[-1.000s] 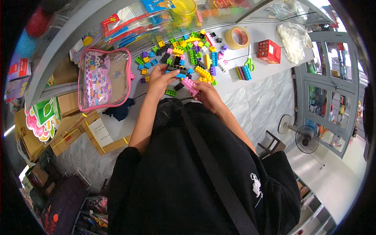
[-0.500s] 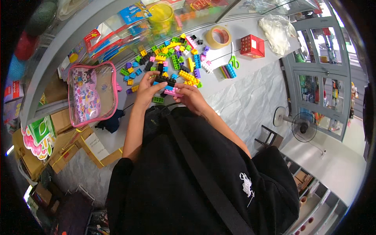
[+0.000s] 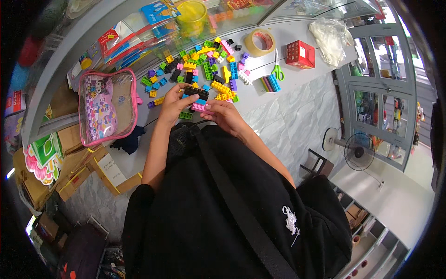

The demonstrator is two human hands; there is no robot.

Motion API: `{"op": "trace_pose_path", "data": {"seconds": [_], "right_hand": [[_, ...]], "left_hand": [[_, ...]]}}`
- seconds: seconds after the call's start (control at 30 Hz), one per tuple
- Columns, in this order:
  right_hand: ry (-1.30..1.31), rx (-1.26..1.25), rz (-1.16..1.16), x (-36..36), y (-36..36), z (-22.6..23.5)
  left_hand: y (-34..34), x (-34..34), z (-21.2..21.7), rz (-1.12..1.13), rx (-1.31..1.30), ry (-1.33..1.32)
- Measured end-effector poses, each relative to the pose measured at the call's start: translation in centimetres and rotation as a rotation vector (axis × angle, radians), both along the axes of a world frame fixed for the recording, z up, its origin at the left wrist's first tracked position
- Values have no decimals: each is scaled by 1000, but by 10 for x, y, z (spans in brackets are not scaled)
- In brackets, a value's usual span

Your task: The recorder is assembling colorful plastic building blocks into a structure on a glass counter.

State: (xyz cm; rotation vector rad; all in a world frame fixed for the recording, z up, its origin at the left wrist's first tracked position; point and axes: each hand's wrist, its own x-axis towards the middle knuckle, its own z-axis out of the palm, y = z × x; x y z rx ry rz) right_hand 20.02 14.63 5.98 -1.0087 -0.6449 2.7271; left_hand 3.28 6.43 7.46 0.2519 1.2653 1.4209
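At about nine o'clock from the hands lies one clear zip pouch with a pink rim [image 3: 108, 108], flat on the counter and well apart from the bricks. The left hand [image 3: 174, 103] curls its fingers around the left end of a small brick assembly [image 3: 199, 98], a black brick stacked over blue and pink ones, held just above the near edge of the white counter [image 3: 297, 93]. The right hand [image 3: 222, 114] grips the same assembly from the other side, thumb and fingers closed on its pink lower layer; the two hands almost touch. One green brick [image 3: 186, 115] lies just below the left hand, at six o'clock from it.

At twelve o'clock from the hands spreads a loose pile of plastic bricks [image 3: 204, 65], yellow, green, blue, purple, pink and black, too many and too overlapped to count exactly. At one o'clock sits one roll of tan tape [image 3: 260, 42]. Beside it, at two o'clock, lies one pair of green-handled scissors [image 3: 277, 69], and next to that one small red box [image 3: 300, 54]. Farthest right rests one crumpled clear plastic bag [image 3: 329, 37].
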Motion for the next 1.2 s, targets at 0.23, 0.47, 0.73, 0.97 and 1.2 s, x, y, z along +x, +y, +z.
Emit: {"op": "trace_pose_path", "data": {"seconds": [0.23,0.47,0.73,0.97,1.2], "right_hand": [[-12,183,97,0,-3,2],[-138,193,7,17,7,2],[-119,227,-242,-2,1,25],[-142,400,-24,-8,9,7],[18,642,-101,-6,6,-11]], "left_hand": [[1,2,-5,-26,40,82],[-3,0,-1,96,-30,97],[-6,1,-8,-83,-15,82],[4,-3,-14,-224,-50,153],[1,-5,-45,-259,117,459]]}}
